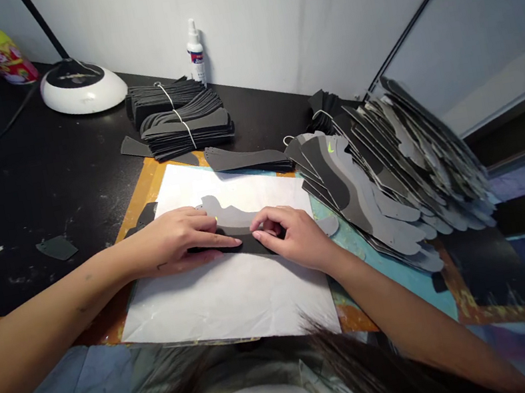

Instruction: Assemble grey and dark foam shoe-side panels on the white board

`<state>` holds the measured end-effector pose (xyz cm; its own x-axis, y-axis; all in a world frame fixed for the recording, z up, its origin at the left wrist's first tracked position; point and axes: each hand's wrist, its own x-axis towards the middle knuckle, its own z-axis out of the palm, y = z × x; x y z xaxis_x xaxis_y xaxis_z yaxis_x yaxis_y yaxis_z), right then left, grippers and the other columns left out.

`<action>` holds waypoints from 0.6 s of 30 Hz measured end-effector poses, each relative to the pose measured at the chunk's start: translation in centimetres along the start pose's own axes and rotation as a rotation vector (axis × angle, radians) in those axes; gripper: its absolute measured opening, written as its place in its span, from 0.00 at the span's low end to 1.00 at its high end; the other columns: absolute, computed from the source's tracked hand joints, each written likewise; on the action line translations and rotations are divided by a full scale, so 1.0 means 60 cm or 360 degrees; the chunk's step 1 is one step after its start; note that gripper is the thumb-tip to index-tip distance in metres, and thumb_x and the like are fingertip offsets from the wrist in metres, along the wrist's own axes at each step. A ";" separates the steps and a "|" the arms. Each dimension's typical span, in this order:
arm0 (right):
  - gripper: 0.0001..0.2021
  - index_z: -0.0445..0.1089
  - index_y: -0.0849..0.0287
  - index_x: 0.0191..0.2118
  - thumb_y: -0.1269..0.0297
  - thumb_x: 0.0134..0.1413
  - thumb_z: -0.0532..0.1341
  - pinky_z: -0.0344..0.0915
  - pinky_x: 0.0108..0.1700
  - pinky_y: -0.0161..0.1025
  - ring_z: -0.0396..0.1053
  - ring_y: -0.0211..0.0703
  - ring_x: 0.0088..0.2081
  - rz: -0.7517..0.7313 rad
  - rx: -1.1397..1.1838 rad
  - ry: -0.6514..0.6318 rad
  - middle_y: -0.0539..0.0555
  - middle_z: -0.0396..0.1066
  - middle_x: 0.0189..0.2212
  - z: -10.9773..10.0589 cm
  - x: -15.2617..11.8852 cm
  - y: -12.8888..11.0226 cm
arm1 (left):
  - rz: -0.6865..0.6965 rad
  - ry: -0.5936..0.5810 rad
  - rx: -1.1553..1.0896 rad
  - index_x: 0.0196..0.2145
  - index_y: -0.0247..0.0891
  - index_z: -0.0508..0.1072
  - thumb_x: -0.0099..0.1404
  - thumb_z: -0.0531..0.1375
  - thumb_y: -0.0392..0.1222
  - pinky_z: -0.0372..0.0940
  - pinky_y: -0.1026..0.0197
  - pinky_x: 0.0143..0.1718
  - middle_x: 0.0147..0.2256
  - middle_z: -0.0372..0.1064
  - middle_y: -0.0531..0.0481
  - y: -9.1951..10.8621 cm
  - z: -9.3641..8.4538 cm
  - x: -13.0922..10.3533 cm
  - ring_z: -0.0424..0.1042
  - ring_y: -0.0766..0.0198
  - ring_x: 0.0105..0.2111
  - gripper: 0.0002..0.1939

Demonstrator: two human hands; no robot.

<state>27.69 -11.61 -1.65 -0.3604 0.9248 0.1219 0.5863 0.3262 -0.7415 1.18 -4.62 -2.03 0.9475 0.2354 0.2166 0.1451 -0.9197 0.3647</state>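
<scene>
A thin, flat, curved-edged piece in pale grey, mid-grey and black [233, 215] lies on a large, lightly creased sheet of white paper [180, 306], just in front of the person. The left hand [196, 236] rests palm-down over its left end, forefinger straight along the black lower band and not closed round anything; this spread contact probably serves to hold the limp layer flat. The right hand [290, 236] meets the right side of the same band with thumb and forefinger close together and the remaining fingers curled; the tips are too small to tell whether they pinch the material or only press on it.

The paper seems to give a clean, smooth surface over the stained amber-brown board [133, 199] on the matt black bench [84, 167]. Beyond it, neat bundles of dark grey, fabric-like strips [186, 125] are bound with white cord, presumably so the slippery-looking layers do not slide apart. A low stack of similar dark grey strips [245, 157] lies nearer, by the paper's far edge, likely for easy reach. To the right, wavy grey-and-black layered pieces [369, 198] with rounded ends lie fanned and overlapping, one bearing a small yellow-green mark. Behind the bundles, a slim white plastic spray bottle [196, 56] stands upright against the wall.
</scene>
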 end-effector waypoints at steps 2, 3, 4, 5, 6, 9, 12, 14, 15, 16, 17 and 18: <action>0.03 0.72 0.56 0.37 0.71 0.58 0.62 0.57 0.38 0.35 0.63 0.37 0.29 -0.0040 -0.0024 0.0000 0.45 0.64 0.25 -0.002 0.000 0.001 | 0.0007 -0.0019 0.0016 0.60 0.50 0.72 0.75 0.56 0.41 0.58 0.60 0.36 0.32 0.70 0.47 0.000 0.000 0.000 0.65 0.61 0.31 0.19; 0.03 0.73 0.56 0.37 0.71 0.59 0.62 0.58 0.38 0.35 0.63 0.37 0.30 -0.0053 -0.0033 -0.0004 0.46 0.64 0.25 -0.002 -0.001 0.002 | 0.0004 -0.0028 0.0021 0.61 0.50 0.72 0.75 0.56 0.41 0.58 0.60 0.36 0.32 0.70 0.47 0.000 0.000 0.000 0.64 0.61 0.31 0.19; 0.03 0.73 0.56 0.37 0.71 0.59 0.62 0.58 0.38 0.36 0.63 0.38 0.30 -0.0059 -0.0042 -0.0011 0.46 0.65 0.26 -0.003 -0.001 0.002 | -0.0005 -0.0034 0.0020 0.61 0.51 0.71 0.75 0.55 0.40 0.58 0.60 0.36 0.32 0.69 0.48 -0.001 0.000 -0.001 0.64 0.61 0.31 0.20; 0.03 0.72 0.56 0.37 0.72 0.59 0.62 0.58 0.39 0.36 0.63 0.38 0.30 -0.0060 -0.0052 -0.0021 0.46 0.66 0.26 -0.003 0.000 0.002 | -0.0014 -0.0036 0.0012 0.61 0.51 0.71 0.74 0.56 0.40 0.58 0.60 0.36 0.32 0.69 0.48 -0.001 0.001 -0.001 0.64 0.61 0.31 0.20; 0.04 0.72 0.56 0.36 0.72 0.59 0.62 0.58 0.39 0.36 0.64 0.38 0.31 -0.0058 -0.0064 -0.0034 0.47 0.67 0.26 -0.003 0.000 0.001 | -0.0021 -0.0036 0.0002 0.61 0.51 0.71 0.74 0.56 0.39 0.58 0.60 0.36 0.32 0.69 0.48 -0.002 0.001 -0.002 0.64 0.61 0.31 0.20; 0.05 0.72 0.56 0.34 0.73 0.59 0.62 0.58 0.40 0.37 0.64 0.39 0.31 -0.0043 -0.0093 -0.0056 0.47 0.68 0.27 -0.003 0.001 0.000 | -0.0019 -0.0051 0.0001 0.62 0.51 0.71 0.74 0.56 0.39 0.58 0.60 0.37 0.33 0.69 0.47 -0.004 0.003 -0.004 0.64 0.60 0.32 0.20; 0.05 0.72 0.56 0.34 0.73 0.58 0.63 0.58 0.40 0.37 0.64 0.40 0.31 -0.0051 -0.0105 -0.0048 0.47 0.68 0.26 -0.002 0.002 -0.001 | -0.0013 -0.0070 0.0023 0.63 0.51 0.69 0.75 0.55 0.40 0.58 0.59 0.37 0.34 0.69 0.47 -0.006 0.004 -0.006 0.64 0.60 0.33 0.21; 0.06 0.72 0.56 0.33 0.74 0.58 0.63 0.58 0.40 0.37 0.64 0.39 0.31 -0.0059 -0.0106 -0.0043 0.47 0.67 0.25 -0.001 0.003 -0.001 | -0.0018 -0.0063 0.0017 0.62 0.52 0.69 0.75 0.55 0.39 0.58 0.60 0.37 0.34 0.69 0.48 -0.005 0.004 -0.005 0.64 0.60 0.32 0.21; 0.06 0.72 0.56 0.33 0.74 0.58 0.63 0.58 0.41 0.37 0.64 0.39 0.31 -0.0059 -0.0107 -0.0045 0.47 0.67 0.25 -0.001 0.003 -0.001 | -0.0022 -0.0055 0.0008 0.62 0.52 0.70 0.74 0.56 0.39 0.58 0.60 0.36 0.34 0.69 0.48 -0.005 0.003 -0.005 0.64 0.60 0.32 0.21; 0.06 0.72 0.56 0.33 0.74 0.58 0.63 0.58 0.41 0.38 0.64 0.39 0.31 -0.0057 -0.0109 -0.0050 0.46 0.67 0.25 -0.001 0.003 -0.001 | -0.0031 -0.0049 -0.0002 0.62 0.53 0.70 0.74 0.56 0.39 0.58 0.60 0.36 0.34 0.70 0.47 -0.004 0.003 -0.005 0.65 0.61 0.32 0.21; 0.05 0.72 0.56 0.33 0.73 0.58 0.63 0.58 0.41 0.38 0.64 0.40 0.31 -0.0053 -0.0110 -0.0055 0.47 0.67 0.25 -0.001 0.003 -0.001 | -0.0040 -0.0041 -0.0012 0.61 0.53 0.71 0.74 0.55 0.39 0.58 0.61 0.36 0.34 0.70 0.47 -0.003 0.002 -0.004 0.65 0.61 0.32 0.21; 0.05 0.72 0.56 0.33 0.73 0.58 0.63 0.58 0.41 0.38 0.64 0.40 0.31 -0.0048 -0.0110 -0.0060 0.47 0.68 0.25 -0.001 0.003 -0.001 | -0.0047 -0.0034 -0.0022 0.61 0.53 0.71 0.74 0.55 0.39 0.59 0.61 0.36 0.34 0.70 0.47 -0.002 0.001 -0.004 0.66 0.61 0.32 0.20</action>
<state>27.65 -11.45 -1.57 -0.4053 0.9066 0.1176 0.6229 0.3680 -0.6904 0.96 -4.59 -2.21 0.9486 0.2557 0.1862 0.1696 -0.9080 0.3831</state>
